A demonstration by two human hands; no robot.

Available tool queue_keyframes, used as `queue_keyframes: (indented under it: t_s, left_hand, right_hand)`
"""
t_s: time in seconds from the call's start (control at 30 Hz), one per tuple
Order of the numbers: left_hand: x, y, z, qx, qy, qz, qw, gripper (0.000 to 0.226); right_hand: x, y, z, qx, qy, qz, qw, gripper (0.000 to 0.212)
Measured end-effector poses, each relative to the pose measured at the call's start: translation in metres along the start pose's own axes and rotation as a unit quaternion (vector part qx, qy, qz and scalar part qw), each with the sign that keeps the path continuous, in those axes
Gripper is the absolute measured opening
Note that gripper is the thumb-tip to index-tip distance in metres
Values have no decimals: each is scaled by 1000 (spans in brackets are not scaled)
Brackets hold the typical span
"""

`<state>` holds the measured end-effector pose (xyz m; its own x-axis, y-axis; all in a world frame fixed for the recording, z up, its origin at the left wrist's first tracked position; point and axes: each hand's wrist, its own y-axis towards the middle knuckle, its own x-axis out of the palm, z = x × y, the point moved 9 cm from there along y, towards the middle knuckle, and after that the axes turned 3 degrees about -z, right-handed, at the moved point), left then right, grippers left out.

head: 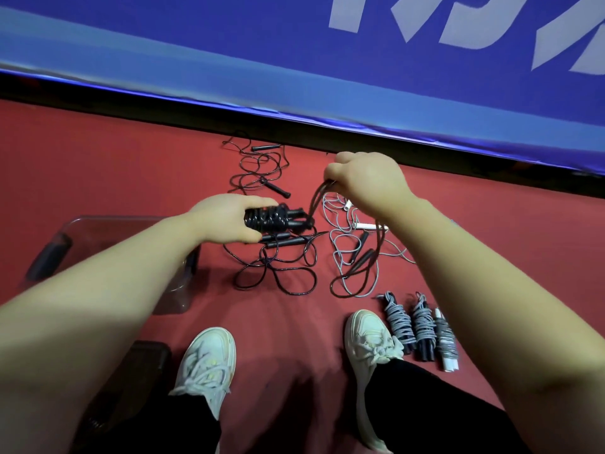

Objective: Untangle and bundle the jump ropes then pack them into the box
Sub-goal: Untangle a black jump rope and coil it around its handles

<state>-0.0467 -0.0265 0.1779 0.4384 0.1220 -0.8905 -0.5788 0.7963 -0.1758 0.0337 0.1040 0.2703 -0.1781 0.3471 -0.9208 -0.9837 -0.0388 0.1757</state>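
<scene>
— Red floor, head view, with a blue banner bearing white lettering along the back: what is entered for the hands?

— Item 1: left hand, fingers curled round a black coiled bundle, held just right of the clear box. Item 2: right hand, raised higher and apart from the left, pinched closed on a loop of dark rope. On one side the loop is seen running down to the bundle's end. On the other side a strand hangs to a dark handle near the floor.

— And the ropes not held?

— Item 3: loose black rope, spread on the floor beneath the left hand. Item 4: second black rope, farther off, near the banner's foot. Item 5: grey rope with white handles, tangled below the right hand. Item 6: three wound bundles, laid side by side just beside the right shoe, under the right forearm.

— The box?

— Listed at left, partly covered by the left forearm. One dark object is seen inside, its kind not discernible. Left shoe is noted below the box.
</scene>
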Motion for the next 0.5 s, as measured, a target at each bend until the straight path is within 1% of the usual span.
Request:
queue_keyframes:
  t_s: [0.1,0.17,0.2,0.23,0.3,0.33,0.37,0.43,0.47,0.5]
  left_hand:
    - [8,-9,25,80,-23,-58,995,62]
    - [10,-12,41,111,-26,-82,990,58]
    - [11,-12,48,120,-23,-89,988,55]
    - [12,-12,55,121,-13,-95,988,50]
    - [12,-9,63,101,7,-101,990,31]
    - [13,-8,65,88,6,-103,991,25]
    - [14,-7,67,79,0,-107,991,25]
    - [16,-8,68,70,-13,-120,990,22]
    - [18,-10,69,70,-18,-129,989,19]
    - [20,-11,70,72,-22,-137,988,22]
  right_hand:
    - [7,-4,-7,-61,6,-10,998,36]
    - [11,-4,-14,-87,15,-8,996,37]
    - [9,-5,-19,-103,23,5,994,38]
    - [4,-6,-26,-127,30,33,991,39]
    - [-15,-12,-37,-163,45,102,980,36]
    - [-26,-13,-40,-174,41,139,974,33]
    - [-32,-13,-43,-181,31,156,971,31]
    - [-35,-13,-46,-191,32,161,968,30]
    - [-30,-13,-44,-193,41,153,968,31]
    - [-25,-12,-41,-187,57,134,972,34]
